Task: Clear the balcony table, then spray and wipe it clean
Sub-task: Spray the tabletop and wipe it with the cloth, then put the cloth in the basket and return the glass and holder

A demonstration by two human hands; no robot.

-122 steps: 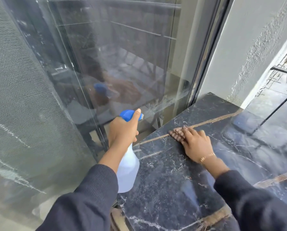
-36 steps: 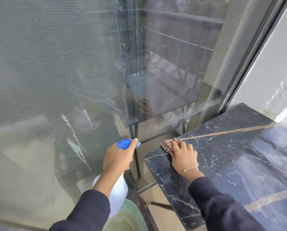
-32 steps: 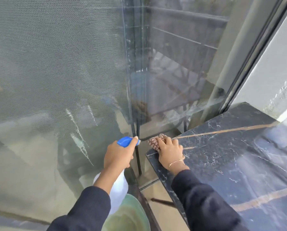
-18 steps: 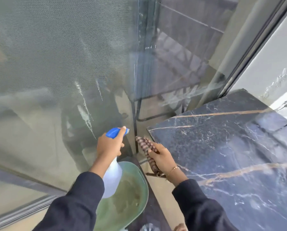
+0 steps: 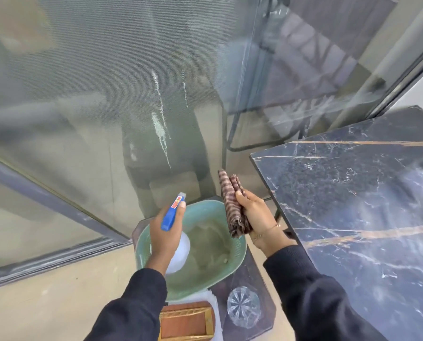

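mesh screen, glass door, perhaps beige floor

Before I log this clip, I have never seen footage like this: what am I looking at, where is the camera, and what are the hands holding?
There is no machine: a person wears one wide-angle camera on the head, looking down at their own two hands. The left hand grips a white spray bottle with a blue trigger head. The right hand holds a folded brown striped cloth, lifted off any surface. To the right is the black marble-patterned table, with nothing visible on it. Below the hands, a low dark side surface carries a green bowl-shaped basket, a cut-glass dish and a brown wooden tray with gold trim.
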